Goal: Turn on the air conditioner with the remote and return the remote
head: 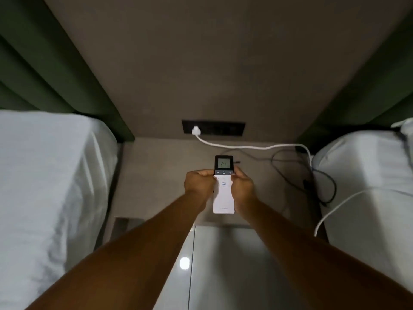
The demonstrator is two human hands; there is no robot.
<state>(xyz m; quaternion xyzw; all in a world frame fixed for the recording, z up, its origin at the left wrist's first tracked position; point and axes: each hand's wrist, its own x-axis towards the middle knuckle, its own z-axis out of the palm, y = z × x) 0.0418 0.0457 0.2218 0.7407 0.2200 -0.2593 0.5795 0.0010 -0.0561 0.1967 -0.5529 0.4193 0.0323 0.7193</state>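
Observation:
A long white remote (223, 199) with a dark top and a lit screen reading 24 is held over the bedside table (152, 175). My left hand (199, 185) grips its left edge and my right hand (242, 186) grips its right edge, both near the power button row. The remote points away from me toward the wall. No air conditioner is in view.
A black socket panel (213, 127) on the wall holds a white plug (195, 130) whose white cable (257, 147) runs right. Dark cables (324, 175) lie on the table's right side. White beds (44, 186) (368, 175) flank the table. Glossy floor (223, 265) lies below.

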